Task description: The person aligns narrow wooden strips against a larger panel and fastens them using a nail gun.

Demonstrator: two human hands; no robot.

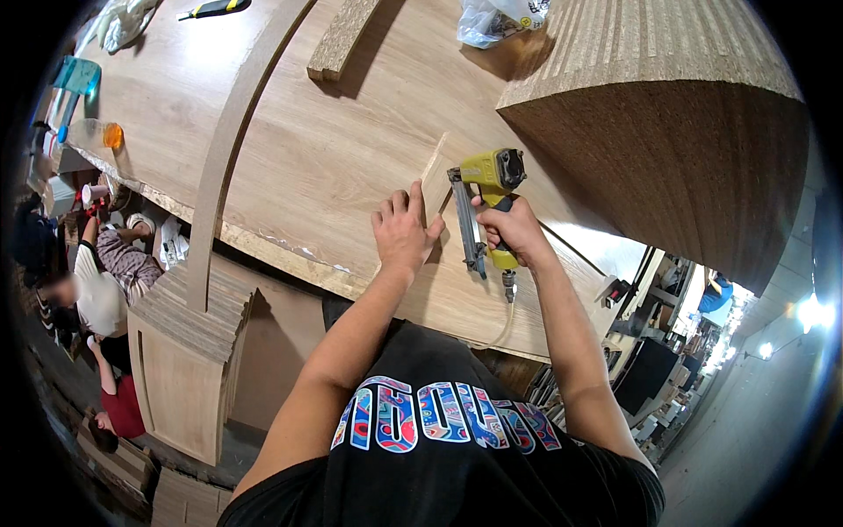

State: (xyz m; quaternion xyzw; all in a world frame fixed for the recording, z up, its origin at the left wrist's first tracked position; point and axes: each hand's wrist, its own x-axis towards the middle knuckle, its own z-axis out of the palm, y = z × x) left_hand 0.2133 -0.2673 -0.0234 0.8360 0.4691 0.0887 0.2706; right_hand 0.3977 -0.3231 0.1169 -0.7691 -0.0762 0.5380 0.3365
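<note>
A yellow-green pneumatic nail gun with a long silver magazine is in my right hand, whose fingers wrap around its handle. An air hose runs from the base of the grip toward the bench edge. The nose of the gun is close to the far part of a narrow pale wooden strip; whether they touch I cannot tell. My left hand grips this strip, thumb on its right side and fingers on its left. The strip's near part is hidden under that hand. Both lie over a wood-grain board surface.
A tall stack of brown boards rises at the right. A long curved-looking strip crosses the left side, beyond which lies an orange-capped bottle. Farther off are a particleboard offcut and a plastic bag. People sit at left.
</note>
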